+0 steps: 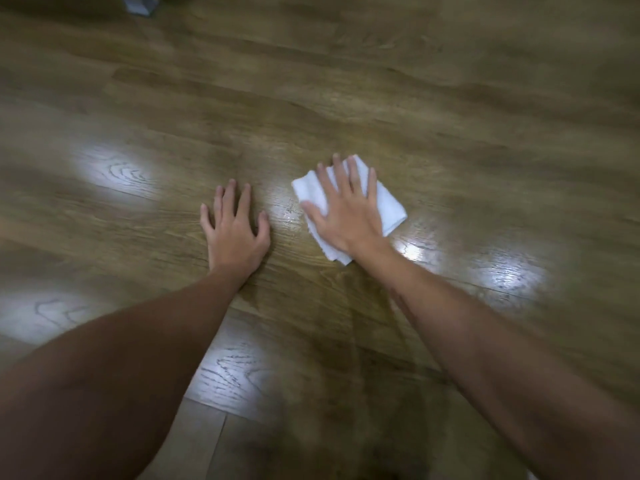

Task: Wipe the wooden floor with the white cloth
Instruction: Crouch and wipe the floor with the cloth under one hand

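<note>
The white cloth [389, 206] lies folded into a small pad on the wooden floor [346, 98], a little right of the middle of the view. Its corners show past the hand on the far side, the right side and the near side, where layered edges of the fold peek out by the wrist.

The right hand [341, 211] rests flat on top of the cloth, palm down, its fingers [353, 171] straight and slightly spread, pointing away from the person. The thumb lies out to the left along the cloth's left edge. Nothing is pinched or gripped; the hand simply presses the cloth against the boards.

The left hand [235, 230] is planted on the bare floor just left of the cloth, apart from it, palm down with fingers splayed and holding nothing. Both bare forearms reach in from the near corners of the view.

Between the two hands the boards carry a thin wet-looking sheen. Bright patches of reflected light sit on the floor to the left, to the right and near the person. At the far left edge a pale grey object [140, 3] is partly in view, too blurred to identify.
</note>
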